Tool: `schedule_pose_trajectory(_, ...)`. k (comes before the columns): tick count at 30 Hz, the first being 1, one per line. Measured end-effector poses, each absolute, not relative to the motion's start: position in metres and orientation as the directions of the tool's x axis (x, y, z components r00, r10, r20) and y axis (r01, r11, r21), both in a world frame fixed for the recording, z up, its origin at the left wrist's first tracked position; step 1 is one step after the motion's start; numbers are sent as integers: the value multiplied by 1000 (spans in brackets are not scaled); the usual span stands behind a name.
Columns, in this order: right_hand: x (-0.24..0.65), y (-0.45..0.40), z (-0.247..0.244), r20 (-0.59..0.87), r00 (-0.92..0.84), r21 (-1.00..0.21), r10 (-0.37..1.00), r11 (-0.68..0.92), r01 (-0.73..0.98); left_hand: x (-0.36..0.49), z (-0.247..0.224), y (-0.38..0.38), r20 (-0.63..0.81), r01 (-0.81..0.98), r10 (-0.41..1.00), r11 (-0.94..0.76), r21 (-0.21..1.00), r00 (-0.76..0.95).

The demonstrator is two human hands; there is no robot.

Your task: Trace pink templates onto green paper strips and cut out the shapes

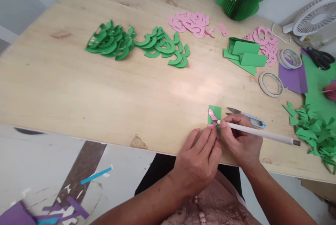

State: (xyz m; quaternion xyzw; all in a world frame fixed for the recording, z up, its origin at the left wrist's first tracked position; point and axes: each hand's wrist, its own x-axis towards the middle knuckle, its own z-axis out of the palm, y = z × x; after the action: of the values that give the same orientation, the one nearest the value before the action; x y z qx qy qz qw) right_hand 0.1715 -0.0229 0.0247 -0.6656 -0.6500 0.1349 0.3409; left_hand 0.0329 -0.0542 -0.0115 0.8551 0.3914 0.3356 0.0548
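My right hand (241, 139) grips a white pencil (262, 133), its dark tip touching the edge of a pink paper cutout (213, 115). That cutout lies on a small green paper piece (215, 108) near the table's front edge. My left hand (198, 158) rests over the lower part of both papers, its fingers stretched out and pressing them down, so that part is mostly hidden. Just beyond my right hand lie small thread snips (256, 121) with light blue handles, partly covered by the fingers.
Curved green cutouts (168, 48), pink cutouts (189, 22) and folded green strips (245, 53) lie toward the back. Tape rolls (271, 84), black scissors (320, 58), a white fan (319, 18) and green scraps (315, 130) are at right. Purple scraps (65, 211) litter the floor.
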Motion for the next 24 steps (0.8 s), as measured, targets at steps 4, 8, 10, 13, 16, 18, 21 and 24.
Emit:
schedule_pose_trajectory(4, 172, -23, 24, 263, 113, -617, 958, 77, 783, 33, -11, -55, 527, 636, 712, -682, 362, 464)
schedule_pose_trajectory(8, 173, -23, 22, 275, 99, -623, 956, 99, 776, 33, -11, -54, 529, 636, 710, -684, 357, 466)
schedule_pose_trajectory(10, 174, -23, 22, 276, 93, -626, 957, 105, 772, 33, -11, -54, 530, 637, 708, -685, 353, 467)
schedule_pose_trajectory(13, 174, -23, 22, 273, 82, -628, 958, 113, 770, 33, -12, -54, 529, 636, 705, -688, 348, 473)
schedule_pose_trajectory(16, 174, -23, 23, 269, 93, -650, 959, 109, 752, 33, -13, -54, 528, 634, 702, -692, 347, 478)
schedule_pose_trajectory(18, 174, -22, 23, 267, 117, -671, 956, 97, 735, 33, -12, -54, 530, 634, 704, -689, 351, 472)
schedule_pose_trajectory(21, 174, -22, 24, 255, 121, -675, 959, 87, 733, 33, -12, -54, 530, 637, 708, -685, 354, 467)
schedule_pose_trajectory(24, 174, -22, 24, 252, 84, -664, 964, 109, 739, 33, -11, -54, 526, 636, 709, -685, 356, 470)
